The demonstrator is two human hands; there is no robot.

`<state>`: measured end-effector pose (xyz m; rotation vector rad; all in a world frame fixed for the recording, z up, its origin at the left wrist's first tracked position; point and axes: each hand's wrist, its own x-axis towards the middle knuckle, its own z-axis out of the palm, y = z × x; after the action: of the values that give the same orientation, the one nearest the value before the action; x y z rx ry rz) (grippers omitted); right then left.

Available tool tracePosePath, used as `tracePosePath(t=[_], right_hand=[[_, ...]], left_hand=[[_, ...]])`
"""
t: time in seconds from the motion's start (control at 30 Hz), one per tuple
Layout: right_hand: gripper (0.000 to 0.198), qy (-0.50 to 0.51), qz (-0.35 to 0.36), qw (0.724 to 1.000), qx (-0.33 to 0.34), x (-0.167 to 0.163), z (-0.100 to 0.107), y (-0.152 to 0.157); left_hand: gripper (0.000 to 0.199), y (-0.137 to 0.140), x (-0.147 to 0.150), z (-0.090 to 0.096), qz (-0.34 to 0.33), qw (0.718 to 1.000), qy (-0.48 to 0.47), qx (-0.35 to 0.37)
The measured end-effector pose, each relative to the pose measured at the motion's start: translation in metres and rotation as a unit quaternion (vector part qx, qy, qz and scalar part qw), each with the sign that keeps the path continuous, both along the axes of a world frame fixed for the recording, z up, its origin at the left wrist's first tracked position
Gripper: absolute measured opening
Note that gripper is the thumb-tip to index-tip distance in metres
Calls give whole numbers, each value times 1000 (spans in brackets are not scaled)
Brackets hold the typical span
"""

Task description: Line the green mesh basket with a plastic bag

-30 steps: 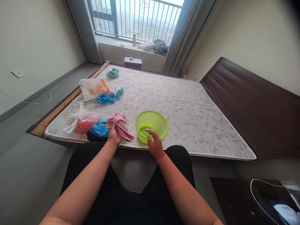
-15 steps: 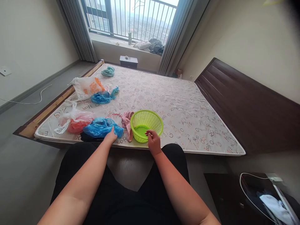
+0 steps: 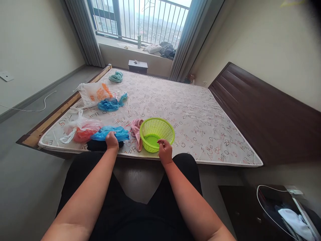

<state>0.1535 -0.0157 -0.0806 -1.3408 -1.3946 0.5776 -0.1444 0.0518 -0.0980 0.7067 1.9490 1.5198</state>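
Note:
My left hand (image 3: 112, 141) is closed on a crumpled blue plastic bag (image 3: 121, 133) near the front edge of the mattress. Beneath the bag lies a folded black cloth (image 3: 96, 146). My right hand (image 3: 165, 152) is at the near right rim of a green plastic basket (image 3: 156, 125), its fingers curled over the rim and inward. No contents show in the basket. A pink cloth (image 3: 137, 130) lies against the basket's left side. Left of the blue bag, touching it, sits a knotted clear bag with something red inside (image 3: 84, 131).
The letter-printed mattress (image 3: 200, 124) fills the middle. Farther back lie a white bag with orange print (image 3: 94, 93), another blue bag (image 3: 109, 104) and a teal bundle (image 3: 116, 77). A dark headboard (image 3: 263, 110) stands right. At lower right, a dark cabinet (image 3: 238, 207) carries a white cable.
My left hand has moved a little left and up with the blue bag, which bunches up and uncovers more of the black cloth. My right hand and the basket stay about where they were.

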Motion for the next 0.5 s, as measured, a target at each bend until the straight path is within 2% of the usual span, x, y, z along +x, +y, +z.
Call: tracePosePath(t=[0.07,0.13,0.2,0.27,0.37,0.43,0.5], right_hand=[[23,-22,9,999,22,-3,0,1],[22,-47,17,998,47,-7,0,2],[22,-66,20,995,71,-13,4,4],[22,-75,21,992,101,-18,14,5],[28,-83,26,984,155,-24,43,5],[40,-103,39,977,181,-24,69,5],[54,-140,53,974,170,-24,92,5]], left_hand=[[18,-2,3,20,16,987,-125,105],[18,-6,7,43,-20,935,-282,212],[17,-12,14,69,-91,885,-374,261],[15,-19,22,96,-156,854,-413,277],[14,-31,39,132,-232,839,-414,267],[14,-39,51,150,-255,848,-389,254],[16,-45,62,162,-248,869,-350,245]])
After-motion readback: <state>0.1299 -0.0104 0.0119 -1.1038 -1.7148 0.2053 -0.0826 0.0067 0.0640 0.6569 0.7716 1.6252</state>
